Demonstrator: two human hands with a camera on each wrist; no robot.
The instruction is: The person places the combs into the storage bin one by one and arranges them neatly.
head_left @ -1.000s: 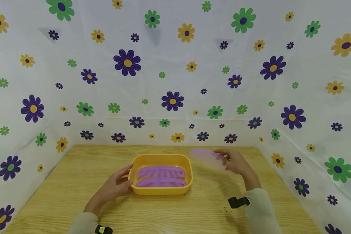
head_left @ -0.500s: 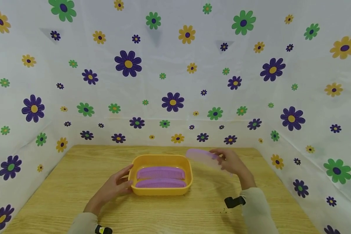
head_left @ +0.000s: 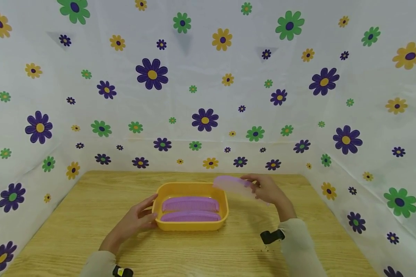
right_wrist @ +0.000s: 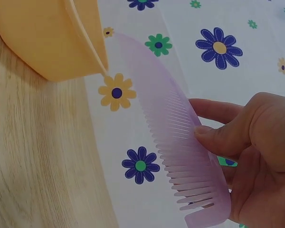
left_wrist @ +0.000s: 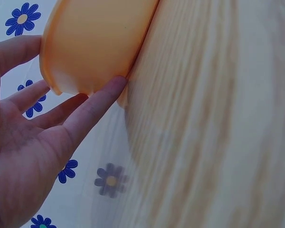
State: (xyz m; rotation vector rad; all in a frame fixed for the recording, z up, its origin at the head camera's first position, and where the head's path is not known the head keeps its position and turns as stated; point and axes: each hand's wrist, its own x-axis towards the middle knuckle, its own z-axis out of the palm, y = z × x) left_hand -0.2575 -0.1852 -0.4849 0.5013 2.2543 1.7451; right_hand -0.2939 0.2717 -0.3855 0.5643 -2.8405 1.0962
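Observation:
A yellow plastic basin (head_left: 190, 226) stands on the table, and two purple combs (head_left: 190, 204) lie side by side in it, teeth toward the near side. My left hand (head_left: 133, 220) rests against the basin's left end with fingers spread and fairly straight; in the left wrist view the fingertips (left_wrist: 116, 81) touch its wall. By its spine, my right hand (head_left: 265, 189) pinches another purple comb (right_wrist: 185, 137) between thumb and fingers. That comb is tilted in the air, its far tip over the basin's right back corner, its teeth facing down.
The wooden table (head_left: 194, 254) carries a few small dark specks near the right wrist strap (head_left: 272, 237). White cloth walls with printed flowers (head_left: 204, 120) enclose the table's back and both sides.
My right hand has moved left with its comb, bringing the comb's tip from beside the basin to over its right back corner. The left hand and basin have stayed in place.

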